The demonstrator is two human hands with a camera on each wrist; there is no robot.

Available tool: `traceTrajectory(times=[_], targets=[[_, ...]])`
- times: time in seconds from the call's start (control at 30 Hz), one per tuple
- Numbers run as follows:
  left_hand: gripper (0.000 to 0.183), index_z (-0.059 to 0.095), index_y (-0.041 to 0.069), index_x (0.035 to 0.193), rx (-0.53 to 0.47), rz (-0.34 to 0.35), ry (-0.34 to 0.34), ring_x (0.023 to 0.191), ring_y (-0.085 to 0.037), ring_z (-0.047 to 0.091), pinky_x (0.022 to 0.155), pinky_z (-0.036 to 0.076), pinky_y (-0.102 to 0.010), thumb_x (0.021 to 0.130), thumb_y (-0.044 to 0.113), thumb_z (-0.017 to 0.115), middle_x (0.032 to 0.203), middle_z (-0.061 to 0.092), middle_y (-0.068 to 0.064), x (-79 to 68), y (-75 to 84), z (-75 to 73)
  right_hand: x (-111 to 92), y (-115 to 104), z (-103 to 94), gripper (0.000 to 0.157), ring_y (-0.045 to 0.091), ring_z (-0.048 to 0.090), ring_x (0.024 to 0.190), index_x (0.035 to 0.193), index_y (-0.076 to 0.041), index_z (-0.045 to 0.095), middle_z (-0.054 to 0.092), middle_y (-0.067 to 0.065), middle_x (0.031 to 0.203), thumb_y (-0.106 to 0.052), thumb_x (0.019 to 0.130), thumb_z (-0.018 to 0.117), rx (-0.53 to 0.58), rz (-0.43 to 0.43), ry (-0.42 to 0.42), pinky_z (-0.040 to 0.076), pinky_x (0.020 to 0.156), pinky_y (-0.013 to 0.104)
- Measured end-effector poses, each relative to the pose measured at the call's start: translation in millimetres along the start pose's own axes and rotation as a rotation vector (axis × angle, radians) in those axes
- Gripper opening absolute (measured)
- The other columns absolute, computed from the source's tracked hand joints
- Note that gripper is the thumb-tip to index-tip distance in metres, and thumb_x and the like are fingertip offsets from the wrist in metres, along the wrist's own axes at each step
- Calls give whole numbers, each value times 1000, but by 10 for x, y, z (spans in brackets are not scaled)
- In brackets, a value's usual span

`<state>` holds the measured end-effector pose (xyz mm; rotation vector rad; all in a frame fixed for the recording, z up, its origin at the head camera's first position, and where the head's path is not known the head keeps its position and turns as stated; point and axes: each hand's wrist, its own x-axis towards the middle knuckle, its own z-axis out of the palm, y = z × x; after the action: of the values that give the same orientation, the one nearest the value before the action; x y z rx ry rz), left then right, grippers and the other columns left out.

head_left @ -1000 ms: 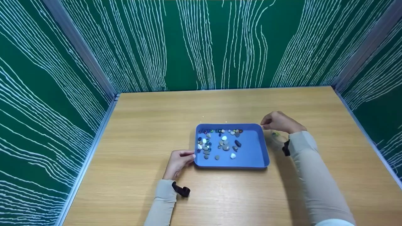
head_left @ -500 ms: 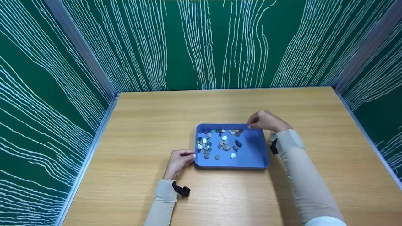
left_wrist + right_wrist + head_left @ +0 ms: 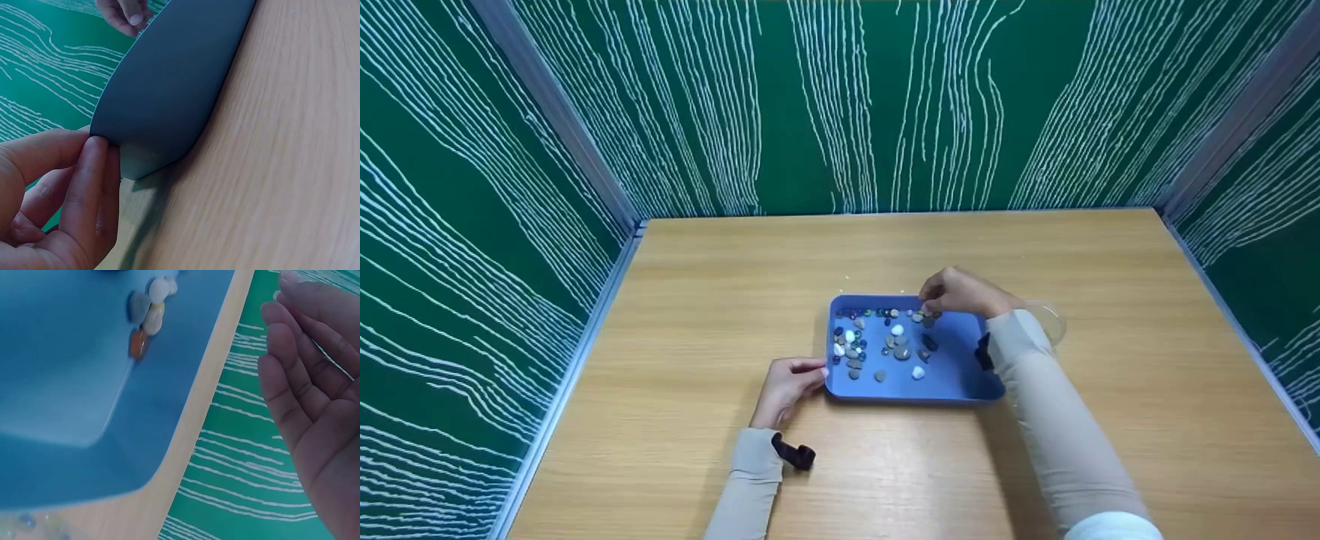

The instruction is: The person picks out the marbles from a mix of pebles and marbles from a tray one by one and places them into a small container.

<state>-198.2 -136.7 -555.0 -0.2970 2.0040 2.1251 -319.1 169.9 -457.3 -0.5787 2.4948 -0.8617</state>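
We have a tray (image 3: pixel 952 382) on the table (image 3: pixel 675 315), with a partition panel (image 3: pixel 772 150) behind the tabletop. In the tray, marbles (image 3: pixel 853 313) and pebbles (image 3: pixel 901 352) line the far wall; a mixed cluster lies along the left wall, more pebbles sit around the middle, and two lie nearer the front. We find the left hand (image 3: pixel 786 388) at the tray's left wall, the right hand (image 3: pixel 964 292) over its far wall, and a container (image 3: pixel 1050 319) to the tray's right, partly behind the right sleeve (image 3: pixel 1057 420).
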Motion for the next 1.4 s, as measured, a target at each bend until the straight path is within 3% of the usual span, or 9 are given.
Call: traceTrajectory(times=[0.3,0.47,0.6,0.8,0.97,1.17,1.4], targets=[[31,63,-15,111,-19,-14,2,75,-8,65,74,59,-22,83,-4,69,103,69,-22,-6,19,7,123,-167,139,20,35,68,89,109,-5,69,70,13,102,-11,90,65,3,5,-57,60,80,47],[30,64,-15,110,-19,-15,8,75,-9,66,74,59,-22,82,-5,69,102,70,-21,-6,9,11,177,-263,235,20,35,65,92,110,-6,70,70,10,104,-13,91,65,-34,-6,-80,59,78,47],[29,64,-15,109,-19,-10,9,75,-10,66,73,60,-22,82,-6,69,99,70,-19,0,-1,12,239,-340,306,20,28,63,89,110,-9,71,69,6,104,-15,91,65,-84,-3,-89,59,78,45],[29,66,-13,109,-2,-15,10,74,-9,65,71,58,-20,81,-5,69,94,71,-13,11,1,5,346,-401,430,20,18,64,89,109,-9,72,71,5,105,-14,90,66,-139,-60,-99,59,85,35],[31,65,-14,110,15,6,-2,74,-7,65,68,57,-18,82,-3,69,97,71,-17,-1,6,-8,421,-439,539,19,17,66,88,106,-8,74,72,7,103,-13,89,67,-174,-103,-103,59,82,33],[31,63,-16,112,-5,4,-21,75,-7,65,70,58,-19,83,-5,68,102,70,-24,-45,73,-4,489,-479,648,19,17,64,85,106,-8,74,71,7,105,-11,89,67,-174,-95,-118,59,82,33],[32,61,-16,113,40,-19,-33,78,-10,67,74,59,-23,83,-6,67,108,66,-29,-101,170,9,530,-479,741,19,16,63,83,108,-12,73,71,4,103,-14,91,65,-186,-74,-156,59,80,31]])
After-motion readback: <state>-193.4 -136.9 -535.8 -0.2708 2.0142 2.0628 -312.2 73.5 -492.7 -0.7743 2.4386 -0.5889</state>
